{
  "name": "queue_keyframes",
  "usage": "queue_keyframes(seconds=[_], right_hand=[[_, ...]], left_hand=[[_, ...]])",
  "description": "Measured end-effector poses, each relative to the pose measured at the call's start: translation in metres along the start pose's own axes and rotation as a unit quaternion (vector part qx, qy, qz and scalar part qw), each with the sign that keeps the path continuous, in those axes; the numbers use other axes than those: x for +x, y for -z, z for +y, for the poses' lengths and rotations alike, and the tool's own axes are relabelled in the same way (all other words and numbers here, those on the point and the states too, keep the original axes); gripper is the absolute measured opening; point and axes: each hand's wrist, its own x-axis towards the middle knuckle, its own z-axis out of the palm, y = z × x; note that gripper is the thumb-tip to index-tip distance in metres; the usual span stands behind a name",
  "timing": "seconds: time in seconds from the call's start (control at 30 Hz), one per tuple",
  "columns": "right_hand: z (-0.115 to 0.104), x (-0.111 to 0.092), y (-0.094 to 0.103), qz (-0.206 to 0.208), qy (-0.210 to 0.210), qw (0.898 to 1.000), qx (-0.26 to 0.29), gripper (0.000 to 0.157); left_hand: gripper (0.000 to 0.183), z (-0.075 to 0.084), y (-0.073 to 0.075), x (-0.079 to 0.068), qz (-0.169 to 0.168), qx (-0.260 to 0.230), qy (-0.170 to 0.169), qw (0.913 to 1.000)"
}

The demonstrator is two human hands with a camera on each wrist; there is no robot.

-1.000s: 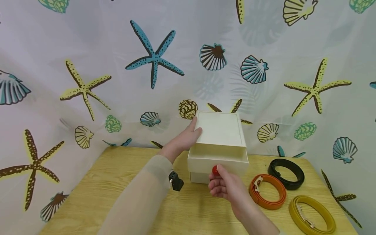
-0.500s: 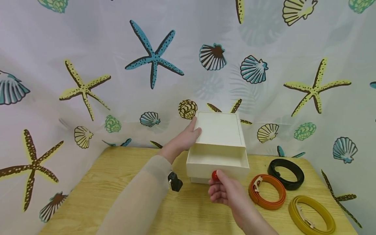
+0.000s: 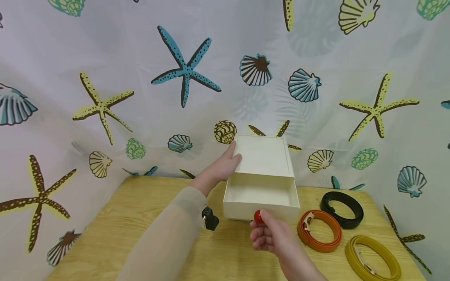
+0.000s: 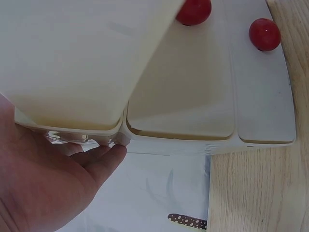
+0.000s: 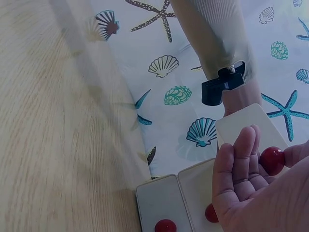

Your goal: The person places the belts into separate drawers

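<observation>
A small white drawer cabinet (image 3: 263, 154) stands at the back of the table. My left hand (image 3: 225, 163) lies along its left side, thumb at the top edge and fingers stretched out. With thumb and fingers, my right hand (image 3: 272, 234) pinches the red round knob (image 3: 258, 217) of the top drawer (image 3: 237, 210). That drawer is pulled well out, and its visible inside holds nothing. In the left wrist view, the two lower drawers are pushed in, with a red middle knob (image 4: 194, 10) and a red bottom knob (image 4: 264, 35).
Three coiled belts lie on the wooden table (image 3: 140, 222) to the right: a black belt (image 3: 354, 222), an orange belt (image 3: 320, 246) and a yellow belt (image 3: 384, 255). A white curtain (image 3: 211, 105) with starfish and shells hangs close behind the cabinet.
The top drawer has slid farther out toward me, with my right hand drawing back on its knob. My left hand stays at the cabinet's side.
</observation>
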Motion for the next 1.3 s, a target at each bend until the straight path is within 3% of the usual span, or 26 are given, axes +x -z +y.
queue_keyframes(seconds=[0.67, 1.3], right_hand=[[0.005, -0.014, 0.0, -0.034, -0.018, 0.999, -0.007, 0.057], [0.01, -0.018, 0.002, -0.04, -0.027, 0.999, 0.001, 0.054]], left_hand=[[0.073, -0.002, 0.001, -0.002, 0.003, 0.0, 0.0, 1.0], [0.074, -0.003, 0.0, -0.001, -0.003, -0.005, -0.009, 0.9999]])
